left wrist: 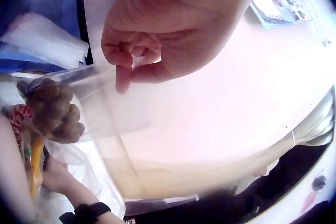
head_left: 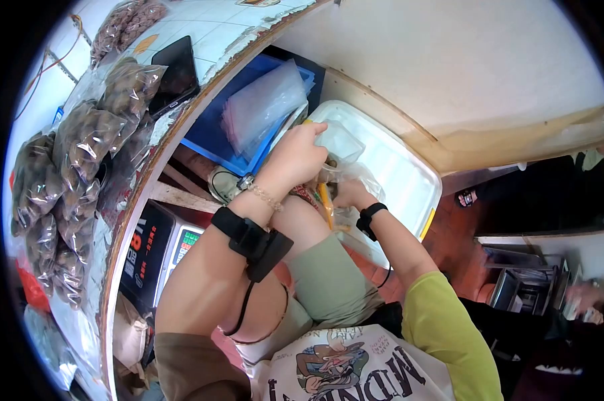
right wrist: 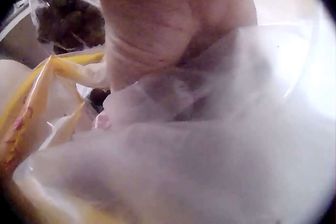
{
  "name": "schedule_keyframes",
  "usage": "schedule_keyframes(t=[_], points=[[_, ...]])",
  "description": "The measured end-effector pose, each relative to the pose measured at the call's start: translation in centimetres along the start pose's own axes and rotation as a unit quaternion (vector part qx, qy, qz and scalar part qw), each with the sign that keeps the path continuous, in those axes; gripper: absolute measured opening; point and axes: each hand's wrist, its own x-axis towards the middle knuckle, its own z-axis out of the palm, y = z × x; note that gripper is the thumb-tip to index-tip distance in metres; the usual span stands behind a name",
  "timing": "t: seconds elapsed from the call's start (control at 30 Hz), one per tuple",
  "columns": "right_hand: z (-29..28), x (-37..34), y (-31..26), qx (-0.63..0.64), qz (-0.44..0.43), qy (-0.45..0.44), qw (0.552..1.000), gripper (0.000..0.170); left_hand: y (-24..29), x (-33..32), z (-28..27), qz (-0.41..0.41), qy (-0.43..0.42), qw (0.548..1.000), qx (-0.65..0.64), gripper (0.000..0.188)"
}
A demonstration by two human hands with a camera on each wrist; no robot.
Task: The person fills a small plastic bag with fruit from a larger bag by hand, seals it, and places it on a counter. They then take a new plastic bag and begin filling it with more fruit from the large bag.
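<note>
My left hand (head_left: pixel 295 159) pinches the mouth of a clear plastic bag (left wrist: pixel 107 106) between thumb and fingers. Brown round lumps (left wrist: pixel 55 109), resembling dried mushrooms or nuts, fill the bag's lower end in the left wrist view. Lower down, my right hand (head_left: pixel 354 192) reaches into a larger bag with a yellow edge (head_left: pixel 326 202). In the right wrist view, cloudy clear plastic (right wrist: pixel 210 161) covers its fingers, so I cannot tell what they hold. More dark lumps in clear plastic (right wrist: pixel 68 22) lie behind that hand.
A white tub (head_left: pixel 402 180) stands beyond the right hand. A blue crate (head_left: pixel 208 130) holds a stack of flat clear bags (head_left: pixel 265 107). Filled bags (head_left: pixel 88 137) and a phone (head_left: pixel 175 73) lie on the worn counter at left, above a scale (head_left: pixel 182 244).
</note>
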Motion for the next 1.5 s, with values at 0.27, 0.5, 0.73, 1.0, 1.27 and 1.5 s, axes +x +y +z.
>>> schedule_keyframes(t=[0.27, 0.5, 0.73, 1.0, 1.27, 1.5], points=[[1.7, 0.4, -0.1, -0.033, 0.005, 0.072, 0.997, 0.059, 0.5, -0.2, 0.3, -0.004, -0.02, 1.0, 0.017, 0.049], [0.4, -0.4, 0.3, 0.0, -0.004, 0.049, 0.999, 0.051, 1.3, -0.3, 0.4, -0.017, -0.055, 0.998, 0.027, 0.051], [1.5, 0.3, -0.6, 0.13, 0.095, 0.103, 0.982, 0.053, 1.4, -1.3, 0.1, 0.032, -0.113, 0.993, 0.008, 0.058], [8.2, 3.7, 3.6, 0.263, -0.011, 0.183, 0.947, 0.055, 3.6, -4.5, -0.6, 0.07, -0.131, 0.989, 0.024, 0.057], [6.5, 2.9, 3.4, 0.236, -0.007, 0.143, 0.961, 0.054, 4.3, -5.9, -0.3, 0.162, -0.171, 0.971, 0.049, 0.051], [6.4, 3.5, 2.2, 0.223, -0.004, 0.143, 0.964, 0.054, 6.1, -8.0, -2.6, 0.129, -0.145, 0.979, -0.054, 0.045]])
